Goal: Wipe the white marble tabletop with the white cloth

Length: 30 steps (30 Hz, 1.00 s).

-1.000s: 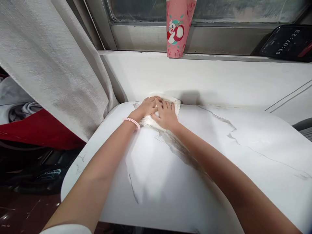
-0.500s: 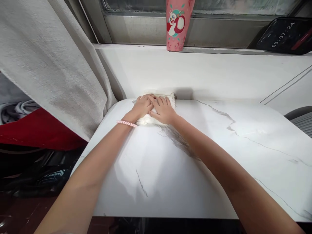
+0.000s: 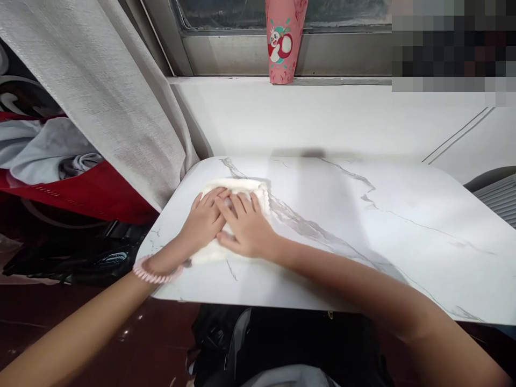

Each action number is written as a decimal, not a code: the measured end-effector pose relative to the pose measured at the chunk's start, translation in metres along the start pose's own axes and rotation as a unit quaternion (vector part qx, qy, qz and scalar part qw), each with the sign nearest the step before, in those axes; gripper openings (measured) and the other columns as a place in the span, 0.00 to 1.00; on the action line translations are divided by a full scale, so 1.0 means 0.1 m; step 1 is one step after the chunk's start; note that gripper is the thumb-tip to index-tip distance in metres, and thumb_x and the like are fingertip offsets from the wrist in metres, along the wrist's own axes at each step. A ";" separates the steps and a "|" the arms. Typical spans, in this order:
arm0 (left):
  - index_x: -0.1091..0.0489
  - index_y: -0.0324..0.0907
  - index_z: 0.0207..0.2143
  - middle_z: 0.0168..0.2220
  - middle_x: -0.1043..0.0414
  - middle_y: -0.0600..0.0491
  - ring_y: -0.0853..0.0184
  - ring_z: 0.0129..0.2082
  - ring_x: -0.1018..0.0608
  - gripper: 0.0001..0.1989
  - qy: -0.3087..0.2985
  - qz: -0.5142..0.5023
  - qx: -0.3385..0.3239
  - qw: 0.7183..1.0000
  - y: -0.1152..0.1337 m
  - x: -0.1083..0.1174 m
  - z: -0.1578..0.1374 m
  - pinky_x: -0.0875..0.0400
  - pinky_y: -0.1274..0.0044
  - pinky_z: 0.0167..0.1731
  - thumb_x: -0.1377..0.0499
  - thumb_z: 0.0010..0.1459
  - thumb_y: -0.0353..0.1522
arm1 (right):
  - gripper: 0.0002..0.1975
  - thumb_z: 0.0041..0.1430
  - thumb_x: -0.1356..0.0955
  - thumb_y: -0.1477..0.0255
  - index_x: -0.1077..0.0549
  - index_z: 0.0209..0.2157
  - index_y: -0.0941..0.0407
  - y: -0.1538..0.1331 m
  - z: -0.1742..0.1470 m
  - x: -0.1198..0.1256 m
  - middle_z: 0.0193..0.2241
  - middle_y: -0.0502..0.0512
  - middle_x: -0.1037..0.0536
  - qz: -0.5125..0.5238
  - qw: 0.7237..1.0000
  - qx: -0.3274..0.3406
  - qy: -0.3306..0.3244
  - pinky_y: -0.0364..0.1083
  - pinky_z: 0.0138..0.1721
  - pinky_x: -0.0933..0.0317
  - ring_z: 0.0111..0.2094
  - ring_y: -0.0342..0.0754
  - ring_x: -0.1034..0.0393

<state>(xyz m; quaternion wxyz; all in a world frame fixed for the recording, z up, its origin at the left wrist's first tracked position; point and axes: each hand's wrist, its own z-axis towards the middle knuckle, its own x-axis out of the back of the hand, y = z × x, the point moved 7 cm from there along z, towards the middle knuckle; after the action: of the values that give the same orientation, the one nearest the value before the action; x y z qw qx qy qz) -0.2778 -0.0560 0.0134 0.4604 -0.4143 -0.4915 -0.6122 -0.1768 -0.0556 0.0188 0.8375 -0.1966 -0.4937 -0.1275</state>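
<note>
A cream-white cloth lies spread on the white marble-patterned table, near its left end. My left hand rests flat on the cloth's left part, its fingers stretched forward. Pressing on the middle and right of the cloth is my right hand, palm down with its fingers spread. The two hands touch, with the fingertips of the right hand beside those of the left. Both hands hide much of the cloth. A pink coiled band circles my left wrist.
A pink patterned cup stands on the window ledge behind the table. On the left hangs a grey curtain, beside a red bag with pale fabric. A dark bag sits below the front edge. The upper right corner is pixelated.
Both hands and the cloth have come from the table's back edge toward me and a little left. My view has shifted, showing more of the front edge.
</note>
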 end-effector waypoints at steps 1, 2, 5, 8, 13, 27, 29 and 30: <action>0.45 0.43 0.63 0.65 0.42 0.44 0.58 0.66 0.43 0.25 0.002 0.000 0.003 1.000 0.03 0.02 -0.14 0.54 0.57 0.64 0.61 0.67 0.39 | 0.36 0.62 0.39 0.58 0.45 0.65 0.65 -0.11 -0.09 0.02 0.59 0.73 0.39 0.008 1.000 0.001 0.004 0.68 0.62 0.62 0.60 0.66 0.49; 0.45 0.43 0.63 0.64 0.42 0.45 0.58 0.66 0.43 0.26 0.004 0.002 0.005 1.000 0.07 0.04 -0.28 0.54 0.57 0.64 0.61 0.67 0.40 | 0.36 0.62 0.39 0.58 0.45 0.65 0.65 -0.22 -0.17 0.03 0.60 0.73 0.40 0.016 1.000 0.003 0.006 0.69 0.62 0.63 0.61 0.67 0.51; 0.45 0.43 0.63 0.64 0.41 0.46 0.57 0.66 0.42 0.26 0.005 0.007 0.010 1.000 0.12 0.09 -0.64 0.53 0.57 0.65 0.61 0.67 0.41 | 0.36 0.62 0.40 0.58 0.47 0.66 0.65 -0.52 -0.36 0.08 0.61 0.76 0.41 0.039 0.999 0.001 0.012 0.70 0.62 0.64 0.64 0.70 0.53; 0.47 0.46 0.65 0.65 0.42 0.48 0.57 0.66 0.43 0.26 -0.013 0.011 0.012 1.000 0.03 0.12 -0.86 0.52 0.58 0.65 0.61 0.68 0.40 | 0.36 0.64 0.42 0.59 0.50 0.66 0.66 -0.76 -0.41 0.10 0.61 0.78 0.42 0.049 0.999 0.001 0.001 0.70 0.62 0.65 0.64 0.70 0.53; 0.52 0.51 0.66 0.67 0.46 0.51 0.57 0.67 0.45 0.27 -0.037 0.019 -0.047 0.998 -0.36 0.16 -0.82 0.52 0.60 0.66 0.58 0.66 0.41 | 0.34 0.66 0.42 0.61 0.51 0.66 0.68 -0.94 -0.15 -0.04 0.60 0.80 0.40 0.050 0.998 0.003 -0.023 0.72 0.61 0.65 0.64 0.70 0.53; 0.40 0.36 0.59 0.62 0.40 0.46 0.63 0.62 0.41 0.26 -0.048 -0.018 -0.090 0.995 -0.92 0.12 0.96 0.50 0.68 0.65 0.58 0.66 0.42 | 0.32 0.66 0.40 0.62 0.49 0.67 0.62 0.20 1.06 -0.51 0.62 0.72 0.41 0.021 0.992 -0.124 -0.006 0.70 0.63 0.69 0.65 0.63 0.54; 0.40 0.36 0.59 0.62 0.39 0.45 0.61 0.63 0.41 0.26 -0.047 -0.029 -0.100 0.993 -0.98 0.07 1.18 0.50 0.67 0.65 0.56 0.65 0.42 | 0.32 0.66 0.41 0.62 0.49 0.67 0.62 0.38 1.17 -0.55 0.62 0.71 0.41 0.015 0.991 -0.132 0.002 0.69 0.64 0.69 0.65 0.62 0.54; 0.39 0.36 0.59 0.61 0.39 0.45 0.60 0.63 0.40 0.27 -0.047 -0.034 -0.107 0.993 -1.01 0.04 1.28 0.49 0.66 0.65 0.55 0.63 0.42 | 0.32 0.66 0.40 0.63 0.48 0.66 0.62 0.46 1.22 -0.57 0.61 0.71 0.41 0.014 0.990 -0.137 0.006 0.69 0.64 0.70 0.65 0.62 0.54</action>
<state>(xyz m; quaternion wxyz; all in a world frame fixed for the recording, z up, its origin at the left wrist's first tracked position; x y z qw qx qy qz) -0.3697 0.0785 0.0175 0.3692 -0.4723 -0.4582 -0.6563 -0.2804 0.0417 0.0131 0.8075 -0.3159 -0.4633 -0.1832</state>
